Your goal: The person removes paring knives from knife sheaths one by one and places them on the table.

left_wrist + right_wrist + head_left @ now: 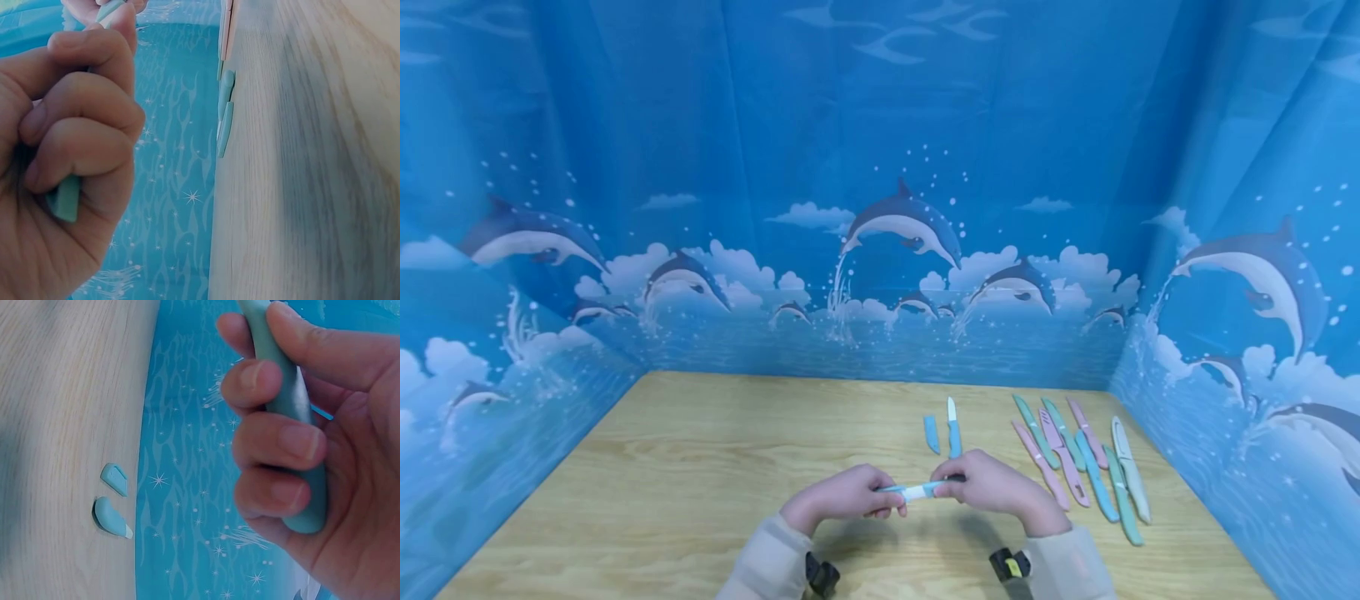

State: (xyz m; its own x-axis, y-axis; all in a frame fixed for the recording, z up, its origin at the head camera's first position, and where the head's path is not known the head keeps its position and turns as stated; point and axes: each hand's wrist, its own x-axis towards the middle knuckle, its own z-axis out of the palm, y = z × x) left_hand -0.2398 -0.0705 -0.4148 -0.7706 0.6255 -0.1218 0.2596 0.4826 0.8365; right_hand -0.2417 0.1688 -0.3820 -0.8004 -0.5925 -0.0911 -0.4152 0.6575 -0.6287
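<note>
Above table centre: both hands hold one blue knife (917,489) level, just off the wooden table (700,467).
Left hand (842,497): fingers curled round the sheath end.
Right hand (992,487): fingers wrapped round the handle (294,425).
Blade: white strip showing between the hands, sheath partly off.
Done, by the look: one bare knife (953,427) with loose sheath (931,433) beside it.
Left: sheathed knives in a row (1082,462) on the right, apparently untouched.

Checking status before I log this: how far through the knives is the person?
One blue knife lies bare beside its loose sheath, so one looks done. Left hand and right hand are pulling a second knife from its cover. The row of sheathed knives at right appears untouched.
</note>
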